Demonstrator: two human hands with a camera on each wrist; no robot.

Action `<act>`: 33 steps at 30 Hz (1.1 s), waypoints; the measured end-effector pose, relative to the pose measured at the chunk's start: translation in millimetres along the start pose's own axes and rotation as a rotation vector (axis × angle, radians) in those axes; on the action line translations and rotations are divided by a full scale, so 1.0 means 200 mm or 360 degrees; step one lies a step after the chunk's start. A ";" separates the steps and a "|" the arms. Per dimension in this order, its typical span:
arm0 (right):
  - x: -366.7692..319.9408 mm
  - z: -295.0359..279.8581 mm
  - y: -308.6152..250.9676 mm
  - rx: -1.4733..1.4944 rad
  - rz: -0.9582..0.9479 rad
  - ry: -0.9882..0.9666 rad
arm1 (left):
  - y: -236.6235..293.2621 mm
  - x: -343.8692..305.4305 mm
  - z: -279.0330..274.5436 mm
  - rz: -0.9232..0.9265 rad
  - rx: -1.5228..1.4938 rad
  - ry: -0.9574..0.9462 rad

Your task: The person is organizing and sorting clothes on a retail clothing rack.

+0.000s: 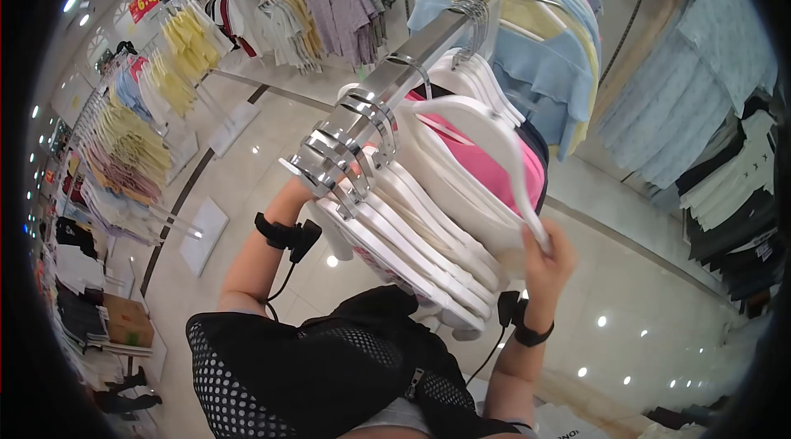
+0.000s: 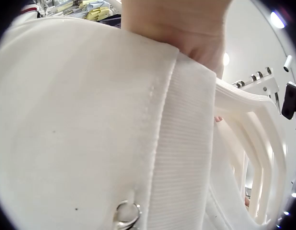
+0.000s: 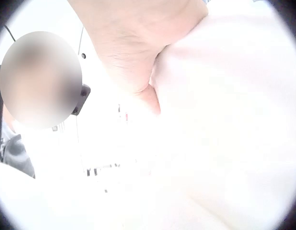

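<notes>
My right hand (image 1: pixel 550 262) pinches the lower end of a white hanger (image 1: pixel 515 150), which hooks over the metal rail (image 1: pixel 437 35). Behind that hanger hangs a bright pink garment (image 1: pixel 486 171). In the right wrist view, pale overexposed fabric (image 3: pixel 234 120) fills the side beside the hand. My left hand (image 1: pixel 305 192) reaches in under the rail's near end, mostly hidden by several white hangers (image 1: pixel 420 233) with white clothes. A white garment (image 2: pixel 85 120) with a ribbed band and a metal ring covers most of the left wrist view, in front of that hand; its grip cannot be told.
Light blue and yellow tops (image 1: pixel 544 68) hang farther along the rail. Folded dark and white clothes (image 1: pixel 741 192) lie at the right. Racks of yellow clothes (image 1: pixel 124 142) stand to the left, over a shiny tiled floor (image 1: pixel 255 138). A cardboard box (image 1: pixel 128 319) sits low at left.
</notes>
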State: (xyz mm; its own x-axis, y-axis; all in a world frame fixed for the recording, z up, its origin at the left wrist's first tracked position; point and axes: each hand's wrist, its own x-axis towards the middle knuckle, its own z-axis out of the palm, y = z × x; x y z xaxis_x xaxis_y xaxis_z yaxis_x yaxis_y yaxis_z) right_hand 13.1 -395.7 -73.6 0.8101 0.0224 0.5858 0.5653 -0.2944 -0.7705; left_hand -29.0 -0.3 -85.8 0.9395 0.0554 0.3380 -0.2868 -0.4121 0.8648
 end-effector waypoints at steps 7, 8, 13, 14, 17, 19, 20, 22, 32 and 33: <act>-0.39 -0.33 0.23 -0.0209 0.0124 0.0297 | 0.20 0.09 0.00 0.0175 0.0575 -0.0274; -0.46 -0.37 0.26 -0.0227 0.0256 0.0373 | 0.15 0.10 0.01 0.0077 0.0339 -0.0307; -0.73 -0.57 0.29 -0.0355 0.0376 0.0793 | 0.38 0.18 0.09 -0.0146 0.0371 -0.0362; -0.79 -0.62 0.29 -0.0564 0.0478 0.0870 | 0.43 0.18 0.11 -0.0093 0.0479 -0.0362; -0.93 -0.75 0.36 -0.0928 0.0536 0.0755 | 0.38 0.23 0.07 -0.0181 0.0634 -0.0393; -0.97 -0.77 0.37 -0.1029 0.0553 0.0832 | 0.32 0.28 0.09 -0.0164 0.0411 -0.0319; -1.00 -0.81 0.37 -0.1100 0.0576 0.0810 | 0.34 0.29 0.11 -0.0078 0.0249 -0.0314; -1.10 -0.88 0.35 -0.1185 0.0625 0.0773 | 0.28 0.29 0.13 -0.0054 0.0210 -0.0317; -1.40 -1.14 0.39 -0.1647 0.0795 0.0701 | 0.22 0.45 0.10 0.0062 0.0715 -0.0288; -1.42 -1.16 0.38 -0.1678 0.0793 0.0690 | 0.22 0.41 0.12 0.0052 0.0745 -0.0228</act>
State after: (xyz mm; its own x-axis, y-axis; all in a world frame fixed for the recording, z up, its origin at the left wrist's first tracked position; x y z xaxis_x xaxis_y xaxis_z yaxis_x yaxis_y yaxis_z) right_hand -210.3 -646.2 -240.0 0.6691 -0.5701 0.4767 -0.3515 -0.8080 -0.4729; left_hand 40.2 -35.1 -28.8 0.9572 -0.0767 0.2790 -0.2324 -0.7781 0.5835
